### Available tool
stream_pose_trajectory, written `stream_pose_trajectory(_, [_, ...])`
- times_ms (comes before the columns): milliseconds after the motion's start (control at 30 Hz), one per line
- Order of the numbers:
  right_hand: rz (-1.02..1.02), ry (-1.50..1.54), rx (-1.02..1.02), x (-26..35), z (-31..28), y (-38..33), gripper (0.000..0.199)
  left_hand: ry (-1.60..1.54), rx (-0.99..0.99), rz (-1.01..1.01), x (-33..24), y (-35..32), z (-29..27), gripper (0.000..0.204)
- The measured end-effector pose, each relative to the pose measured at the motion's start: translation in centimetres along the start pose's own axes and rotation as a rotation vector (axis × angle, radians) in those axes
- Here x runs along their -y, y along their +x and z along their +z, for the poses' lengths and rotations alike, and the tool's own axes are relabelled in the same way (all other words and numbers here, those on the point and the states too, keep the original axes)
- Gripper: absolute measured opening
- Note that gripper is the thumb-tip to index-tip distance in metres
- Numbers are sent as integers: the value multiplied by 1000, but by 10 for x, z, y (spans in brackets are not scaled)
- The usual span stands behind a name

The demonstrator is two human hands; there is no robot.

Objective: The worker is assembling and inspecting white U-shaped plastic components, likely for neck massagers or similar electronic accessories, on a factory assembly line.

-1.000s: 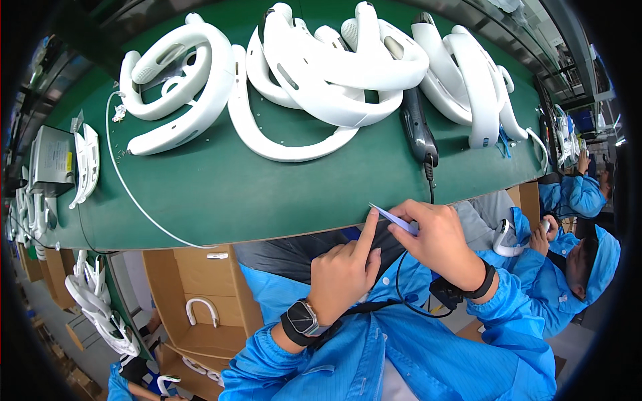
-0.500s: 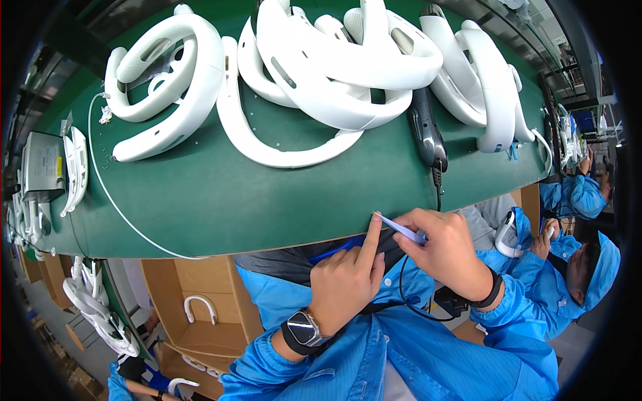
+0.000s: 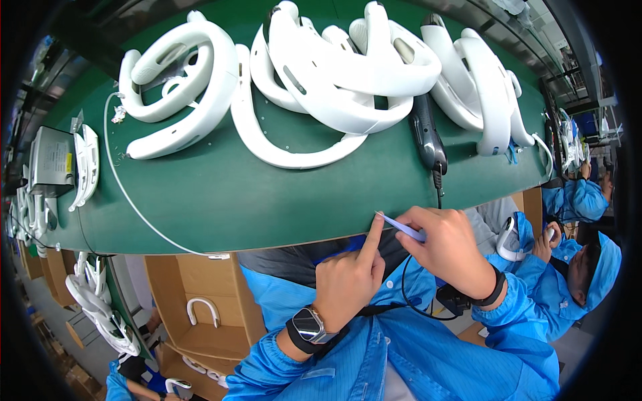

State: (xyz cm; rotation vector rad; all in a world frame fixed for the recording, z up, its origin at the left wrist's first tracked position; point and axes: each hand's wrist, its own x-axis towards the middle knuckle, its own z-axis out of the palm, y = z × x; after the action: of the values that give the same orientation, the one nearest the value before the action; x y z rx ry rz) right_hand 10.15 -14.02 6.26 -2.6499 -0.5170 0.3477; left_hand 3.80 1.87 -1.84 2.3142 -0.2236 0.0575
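In my right hand is a pair of light purple tweezers, pinched between thumb and fingers just over the near edge of the green table. My left hand points its index finger up to the tweezers' tips and touches them there. Its other fingers are loosely bent and its thumb stands apart, with nothing in the palm. Whether a tiny piece sits between the tips and the fingertip is too small to tell. Beyond my hands lies a black corded power screwdriver.
Several white curved plastic housings lie across the far side of the table. A white cable runs along the left to the front edge. Cardboard boxes stand below the table. At the right sits a co-worker in blue, holding a white part.
The view has shifted slightly, so the table things appear a little farther right and lower. Both hands keep nearly the same pose, with the left fingertip still at the tweezers' tips.
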Motion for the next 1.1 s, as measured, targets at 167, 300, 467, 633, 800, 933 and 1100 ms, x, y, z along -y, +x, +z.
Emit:
stream_pose_trajectory(167, [44,152,-53,-9,5,-12,17,-54,50,44,-5,2,-24,50])
stream_pose_trajectory(300, [242,1314,29,-2,34,-47,33,-858,-148,-253,-10,-13,-22,27])
stream_pose_trajectory(467, [184,1692,109,26,51,-58,34,-1183,-113,-233,-26,-10,-32,27])
stream_pose_trajectory(633, [40,1756,241,21,42,-60,23,-1068,-81,-176,-49,-19,-51,20])
stream_pose_trajectory(800, [50,1932,403,20,44,-66,23,-964,-152,-106,-55,-28,-48,19])
stream_pose_trajectory(933, [117,2003,415,23,46,-69,22,-980,-138,-149,-56,-30,-49,18])
stream_pose_trajectory(1100, [125,1988,413,27,49,-66,23,-1017,-124,-207,-55,-31,-53,19])
